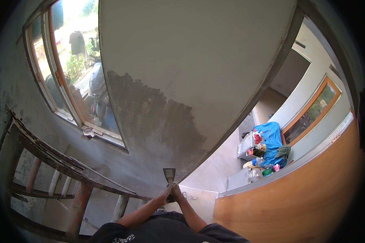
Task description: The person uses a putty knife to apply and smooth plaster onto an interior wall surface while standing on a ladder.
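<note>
Both my hands are together low in the middle of the view. My left hand (pixel 164 196) and my right hand (pixel 177 192) close around the handle of a scraper (pixel 169 173) with a flat, squarish blade. The blade points away from me, close to the lower part of the wall (pixel 182 52). A dark grey, ragged-edged patch (pixel 154 113) covers the wall's lower area, with the pale coating above it. Whether the blade touches the wall, I cannot tell. The handle is mostly hidden by my fingers.
A worn wooden ladder (pixel 82 202) lies or leans at the left, beside my left arm. Above it is a window (pixel 79 121). To the right, past a doorway, stand a blue sheet (pixel 271 133) and several household items. A brown wooden panel (pixel 288 198) fills the lower right.
</note>
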`<state>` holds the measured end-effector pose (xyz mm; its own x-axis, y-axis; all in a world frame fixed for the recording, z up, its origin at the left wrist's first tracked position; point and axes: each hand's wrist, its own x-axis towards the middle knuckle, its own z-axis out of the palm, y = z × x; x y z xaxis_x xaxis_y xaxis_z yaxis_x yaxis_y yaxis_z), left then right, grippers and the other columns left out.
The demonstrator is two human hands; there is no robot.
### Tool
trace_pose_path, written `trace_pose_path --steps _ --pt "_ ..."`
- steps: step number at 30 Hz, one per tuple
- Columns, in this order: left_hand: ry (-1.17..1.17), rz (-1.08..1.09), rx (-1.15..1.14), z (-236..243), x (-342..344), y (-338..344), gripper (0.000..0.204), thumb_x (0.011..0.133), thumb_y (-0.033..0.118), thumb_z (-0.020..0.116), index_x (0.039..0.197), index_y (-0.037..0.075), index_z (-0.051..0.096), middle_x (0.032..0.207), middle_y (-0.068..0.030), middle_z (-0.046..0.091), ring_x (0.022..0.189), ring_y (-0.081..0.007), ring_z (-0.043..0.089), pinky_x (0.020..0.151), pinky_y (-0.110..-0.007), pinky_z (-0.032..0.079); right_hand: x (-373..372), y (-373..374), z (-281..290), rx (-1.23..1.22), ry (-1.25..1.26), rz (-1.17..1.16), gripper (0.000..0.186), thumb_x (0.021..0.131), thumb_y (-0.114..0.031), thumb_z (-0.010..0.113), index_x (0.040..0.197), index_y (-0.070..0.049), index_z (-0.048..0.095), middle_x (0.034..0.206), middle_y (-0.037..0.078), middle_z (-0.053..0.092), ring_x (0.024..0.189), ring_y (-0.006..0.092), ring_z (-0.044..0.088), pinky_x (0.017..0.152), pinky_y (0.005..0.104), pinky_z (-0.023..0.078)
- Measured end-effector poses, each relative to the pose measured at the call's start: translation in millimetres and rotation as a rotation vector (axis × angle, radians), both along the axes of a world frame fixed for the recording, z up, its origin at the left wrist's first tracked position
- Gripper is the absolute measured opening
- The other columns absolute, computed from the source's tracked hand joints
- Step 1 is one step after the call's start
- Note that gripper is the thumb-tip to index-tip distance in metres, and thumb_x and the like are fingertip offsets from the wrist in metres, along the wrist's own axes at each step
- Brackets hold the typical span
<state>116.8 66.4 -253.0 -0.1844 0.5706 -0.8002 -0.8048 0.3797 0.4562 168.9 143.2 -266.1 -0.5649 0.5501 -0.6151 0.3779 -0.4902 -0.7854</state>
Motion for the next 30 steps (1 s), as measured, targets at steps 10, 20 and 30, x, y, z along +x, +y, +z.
trace_pose_path --steps 10,20,30 --pt "-0.259 0.002 0.024 -8 16 -42 0.054 0.085 0.054 0.052 0.109 0.006 0.045 0.09 -0.0113 0.055 0.082 -0.0278 0.061 0.074 -0.042 0.053 35 -20 0 0.275 -0.144 0.007 0.03 0.089 -0.03 0.055 0.073 -0.005 0.056 0.059 0.004 0.055 0.049 0.0126 0.054 0.044 0.0293 0.044" --pt "0.021 -0.073 0.082 7 50 -47 0.058 0.092 0.056 0.032 0.108 0.004 0.054 0.091 -0.0124 0.061 0.082 -0.023 0.063 0.071 -0.036 0.053 60 -43 18 0.392 0.048 -0.189 0.029 0.089 -0.03 0.057 0.081 -0.002 0.063 0.063 0.002 0.055 0.058 0.0075 0.051 0.053 0.0244 0.04" --pt "0.052 -0.089 0.038 28 60 -54 0.067 0.086 0.07 0.027 0.057 0.014 0.045 0.042 0.0013 0.037 0.031 -0.0104 0.03 0.031 -0.028 0.019 80 -53 32 -0.225 0.314 -0.219 0.04 0.093 -0.037 0.051 0.102 0.0 0.063 0.088 0.005 0.065 0.076 0.0112 0.061 0.068 0.0223 0.047"
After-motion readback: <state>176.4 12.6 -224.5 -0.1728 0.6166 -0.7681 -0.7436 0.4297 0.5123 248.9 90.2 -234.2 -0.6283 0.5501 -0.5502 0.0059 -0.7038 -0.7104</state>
